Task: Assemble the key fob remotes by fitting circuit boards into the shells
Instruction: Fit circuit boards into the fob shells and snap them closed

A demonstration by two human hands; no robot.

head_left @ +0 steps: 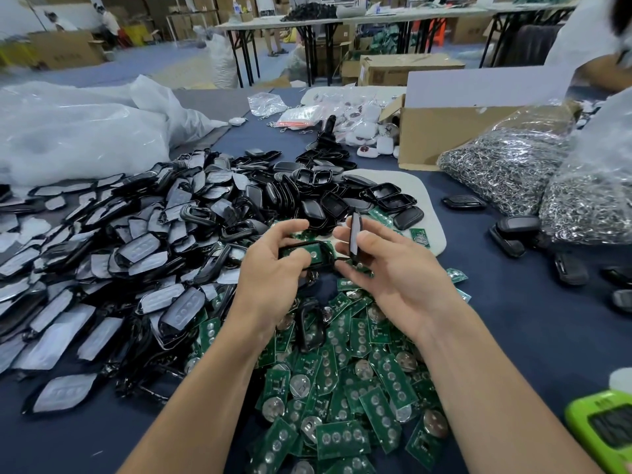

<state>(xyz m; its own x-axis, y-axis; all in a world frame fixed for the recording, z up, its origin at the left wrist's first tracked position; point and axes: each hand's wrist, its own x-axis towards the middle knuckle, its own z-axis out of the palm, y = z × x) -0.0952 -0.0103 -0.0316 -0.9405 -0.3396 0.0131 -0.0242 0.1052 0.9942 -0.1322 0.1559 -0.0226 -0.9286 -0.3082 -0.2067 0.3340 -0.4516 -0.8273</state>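
Observation:
My left hand grips a black shell half that has a green circuit board lying inside it. Just to its right, my right hand pinches a second black shell half, held upright on edge. Both hands hover over the middle of the table. Below them lies a heap of loose green circuit boards with coin cells. A big pile of black front shells with grey button pads spreads to the left. More empty black back shells are heaped behind the hands.
Several closed black fobs lie at the right on the blue cloth. Bags of metal key rings and a cardboard box stand at the back right. A clear plastic bag fills the back left. A green device sits at the right edge.

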